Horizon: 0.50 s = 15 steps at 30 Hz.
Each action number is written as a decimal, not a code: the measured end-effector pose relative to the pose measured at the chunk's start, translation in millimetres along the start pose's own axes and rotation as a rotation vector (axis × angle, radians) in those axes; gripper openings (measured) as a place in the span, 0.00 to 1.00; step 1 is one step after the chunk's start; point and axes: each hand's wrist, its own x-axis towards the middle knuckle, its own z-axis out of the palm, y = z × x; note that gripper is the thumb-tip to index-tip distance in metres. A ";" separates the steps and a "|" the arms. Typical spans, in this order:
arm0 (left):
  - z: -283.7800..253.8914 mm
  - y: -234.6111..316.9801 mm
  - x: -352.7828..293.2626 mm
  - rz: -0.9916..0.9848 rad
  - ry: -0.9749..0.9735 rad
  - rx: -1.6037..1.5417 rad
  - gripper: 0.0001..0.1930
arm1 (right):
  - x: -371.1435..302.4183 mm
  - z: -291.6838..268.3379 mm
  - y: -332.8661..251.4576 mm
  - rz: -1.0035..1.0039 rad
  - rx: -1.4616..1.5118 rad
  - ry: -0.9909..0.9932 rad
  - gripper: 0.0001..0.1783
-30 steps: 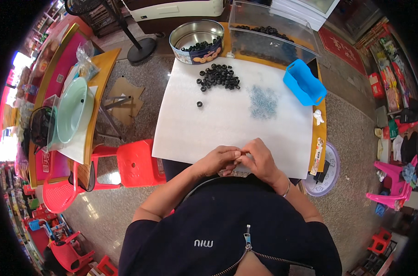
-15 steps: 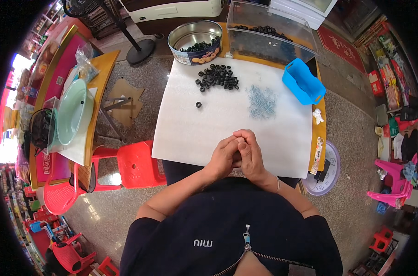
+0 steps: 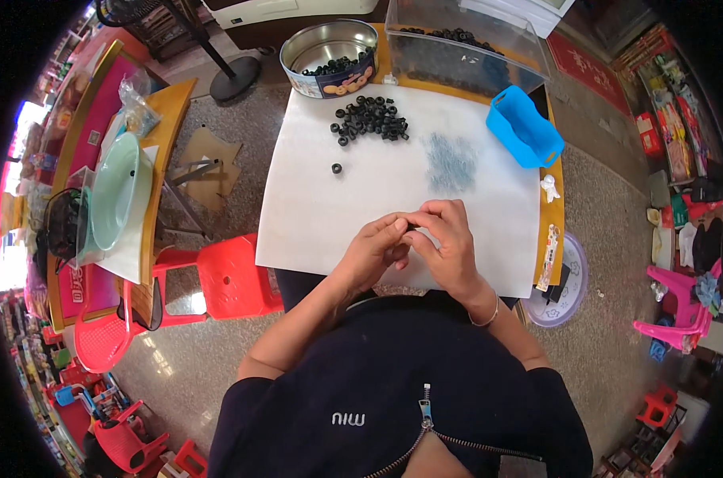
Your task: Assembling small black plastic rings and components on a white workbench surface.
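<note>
Close to the near edge of the white sheet (image 3: 314, 231), both of my hands meet fingertip to fingertip. A small black piece (image 3: 411, 226), mostly covered by fingers, is pinched between them. My left hand (image 3: 373, 248) grips it with thumb and forefinger, its other fingers curled below. My right hand (image 3: 449, 243) closes thumb and fingers on its other side. Farther up the sheet lies a pile of small black ring-shaped parts (image 3: 371, 119). One black ring (image 3: 337, 168) sits apart, nearer to me. To the right of the pile, tiny bluish pieces (image 3: 452, 162) are spread in a patch.
A round metal tin (image 3: 327, 83) of black parts stands at the far edge beside a clear plastic bin (image 3: 467, 48) holding more. A blue basket (image 3: 524, 127) sits at the right. A red stool (image 3: 232, 275) is left of the table; a green basin (image 3: 121, 191) rests on a side table.
My hands, clasped together before, have opened out and risen slightly, and now pinch the small black piece between the fingertips. The view has tilted slightly.
</note>
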 end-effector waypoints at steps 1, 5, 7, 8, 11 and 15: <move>0.7 -0.2 -0.3 -0.005 0.008 0.006 0.20 | 2.1 -0.4 -0.9 -0.013 -0.001 -0.004 0.13; -1.4 -3.5 0.0 0.038 0.031 -0.019 0.19 | 1.0 1.4 7.3 -0.003 0.020 -0.013 0.13; 0.8 -1.7 -2.0 0.084 0.042 -0.080 0.18 | 2.6 1.0 6.6 0.003 0.051 0.008 0.14; -0.2 -2.8 -2.1 0.077 0.053 -0.069 0.17 | 3.3 0.5 5.9 0.006 0.066 0.019 0.14; -3.1 -3.9 -3.0 0.066 0.088 -0.025 0.15 | 5.2 -0.9 3.5 -0.058 0.042 -0.010 0.14; -3.8 -0.8 -3.3 0.062 0.114 0.038 0.14 | 2.5 -2.6 8.6 -0.095 0.034 -0.059 0.13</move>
